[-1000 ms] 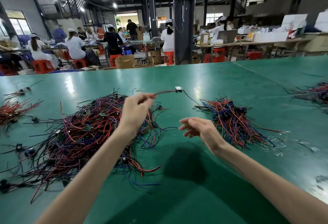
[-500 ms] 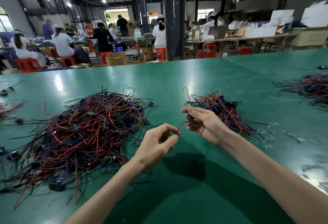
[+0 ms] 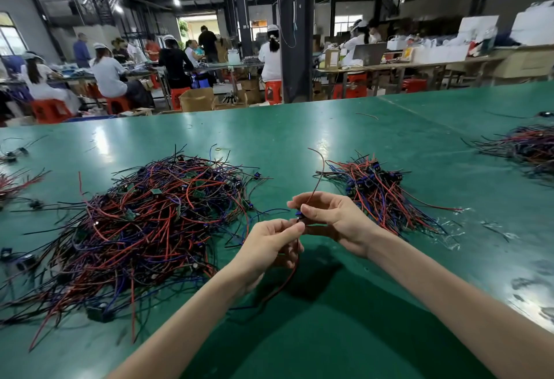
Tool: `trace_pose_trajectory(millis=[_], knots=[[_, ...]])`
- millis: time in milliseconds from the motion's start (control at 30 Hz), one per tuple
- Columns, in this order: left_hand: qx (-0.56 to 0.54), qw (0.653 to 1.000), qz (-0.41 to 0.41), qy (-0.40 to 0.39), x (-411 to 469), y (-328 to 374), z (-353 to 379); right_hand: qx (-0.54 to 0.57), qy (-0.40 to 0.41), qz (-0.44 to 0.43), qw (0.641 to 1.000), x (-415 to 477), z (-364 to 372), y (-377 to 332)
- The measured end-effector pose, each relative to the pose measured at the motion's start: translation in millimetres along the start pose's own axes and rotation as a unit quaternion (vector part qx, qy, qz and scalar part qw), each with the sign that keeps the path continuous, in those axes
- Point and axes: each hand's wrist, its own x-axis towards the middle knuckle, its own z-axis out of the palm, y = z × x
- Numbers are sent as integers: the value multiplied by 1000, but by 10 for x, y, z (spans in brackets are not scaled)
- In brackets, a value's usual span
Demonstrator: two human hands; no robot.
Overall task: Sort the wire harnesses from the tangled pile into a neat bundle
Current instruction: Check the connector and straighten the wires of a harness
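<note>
A big tangled pile (image 3: 144,225) of red, blue and black wire harnesses covers the left of the green table (image 3: 299,132). A smaller, tidier bundle (image 3: 380,192) lies to the right. Between them, above the table, both hands hold one wire harness (image 3: 299,217) with a small dark connector. My right hand (image 3: 332,218) pinches the connector, and one thin red wire rises above it. My left hand (image 3: 269,246) grips the wires just below, and a red wire loops down under it toward the table.
Another wire pile (image 3: 530,146) lies at the far right edge, and loose harnesses (image 3: 15,180) at the far left. Scraps of clear plastic (image 3: 449,228) lie right of the bundle. Beyond the table, people sit at benches on red stools around a dark pillar (image 3: 292,48).
My left hand lifted one harness off the pile and brought it right and toward me. My right hand took its connector end, and both hands have closed together on it.
</note>
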Motion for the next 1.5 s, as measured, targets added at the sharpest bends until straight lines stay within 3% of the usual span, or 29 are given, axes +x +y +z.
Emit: trace_pose_trajectory(millis=[267, 500, 667, 1067, 1500], knots=[[46, 999, 21, 6, 15, -82, -53, 31, 26, 45, 998, 13, -5, -22], [75, 997, 25, 26, 13, -119, -52, -36, 58, 41, 997, 18, -46, -16], [38, 997, 28, 62, 64, -129, -45, -98, 72, -2, 993, 23, -18, 8], [79, 996, 28, 10, 9, -96, -46, -93, 136, -16, 986, 36, -51, -35], [20, 1000, -20, -3, -56, -68, 45, -96, 244, -42, 964, 32, -262, -302]])
